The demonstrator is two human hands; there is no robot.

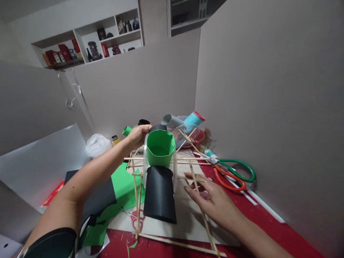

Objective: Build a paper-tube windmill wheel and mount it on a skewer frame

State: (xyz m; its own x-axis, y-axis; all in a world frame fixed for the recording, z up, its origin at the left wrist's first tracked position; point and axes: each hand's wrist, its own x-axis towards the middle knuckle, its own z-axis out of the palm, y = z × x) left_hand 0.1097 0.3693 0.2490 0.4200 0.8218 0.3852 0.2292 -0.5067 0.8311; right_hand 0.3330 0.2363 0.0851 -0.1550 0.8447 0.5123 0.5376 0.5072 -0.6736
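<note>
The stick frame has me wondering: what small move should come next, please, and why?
Perhaps steady the stick frame with the right hand, since that hand is at a side stick while the left hand is beside the large green tube.

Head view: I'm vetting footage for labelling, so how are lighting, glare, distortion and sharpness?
Head view: muted light, no harsh glare on the black tube; head view: apparent wide-angle stretch, the wall shelf slanting; head view: small shelf items soft, the green tube fairly crisp.
</note>
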